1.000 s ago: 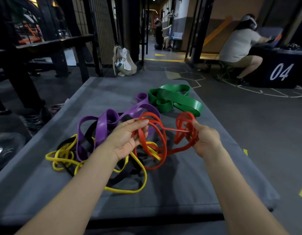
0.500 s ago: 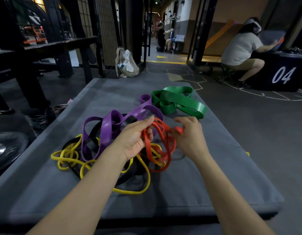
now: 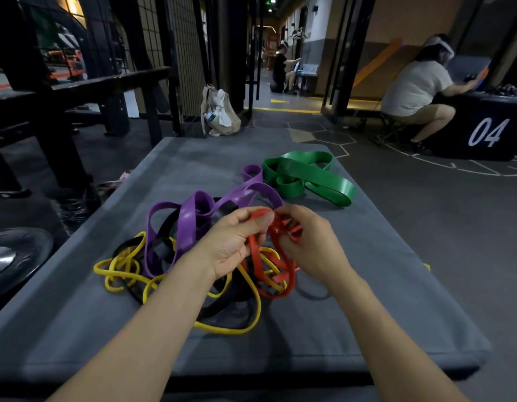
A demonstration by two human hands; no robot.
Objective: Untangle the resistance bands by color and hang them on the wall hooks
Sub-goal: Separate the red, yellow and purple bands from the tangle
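- Covering the foreground: a flat grey padded mat (image 3: 367,300), its far edge near a dim gym floor with white and yellow line markings.
- Standing at left: dark metal rack frames and a wire mesh panel; leaning at the base of a pillar beyond the mat, a beige cloth bag (image 3: 221,113).
- Seated at right: a person in a light shirt (image 3: 414,88), bent toward a black box marked "04" (image 3: 483,132); farther down the corridor, another person crouching.
- Lying alone at the mat's far right: a wide green rubber resistance band (image 3: 312,177), apart from the heap.
- Heaped mid-mat: a wide purple rubber band (image 3: 190,221), a thin yellow rubber band (image 3: 120,271) and a black rubber band (image 3: 164,230), all looped through one another.
- Pinching a thin red rubber band (image 3: 258,253) between thumb and curled fingers: left hand (image 3: 237,242), raised above the heap.
- Curled round the same red band just beside it, knuckles nearly touching: right hand (image 3: 309,245).
- Hanging below both hands: red loops crossing the yellow band and resting on the mat.
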